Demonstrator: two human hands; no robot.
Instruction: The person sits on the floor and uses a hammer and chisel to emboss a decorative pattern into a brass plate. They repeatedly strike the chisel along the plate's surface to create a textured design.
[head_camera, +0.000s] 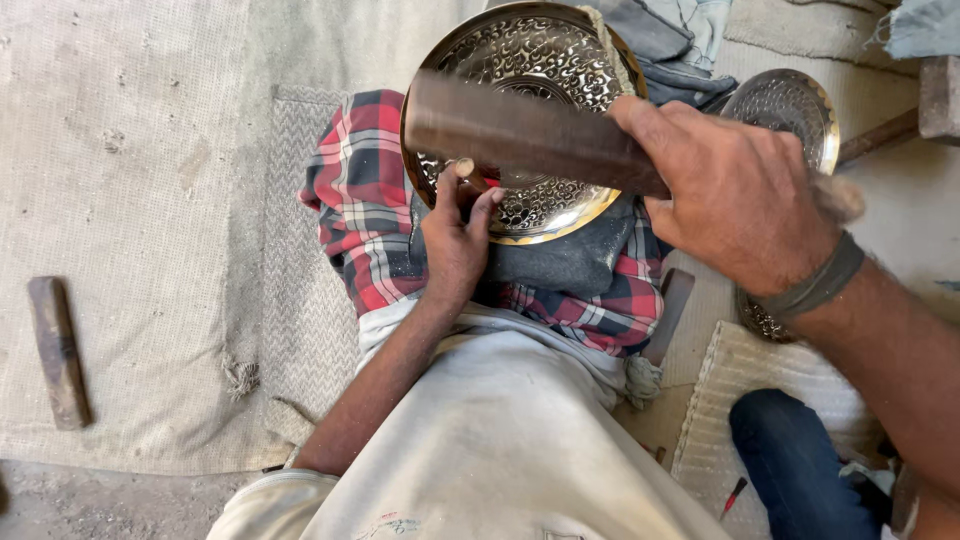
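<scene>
Embossed brass plate (530, 120) rests tilted on a dark pad (565, 262) over plaid cloth (365, 215) on the lap, just ahead of both hands. Wooden mallet (520, 132) lies w/ long axis running left–right across the plate face, gripped in a closed fist by the right hand (735, 195). Left hand (455, 240), nearer the lower rim, pinches a small punch (464, 170) betw. thumb & fingers, tip on the plate, approx. upright.

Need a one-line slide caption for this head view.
Left hand steadies a punch on the brass plate; right hand holds a wooden mallet above it.
</scene>
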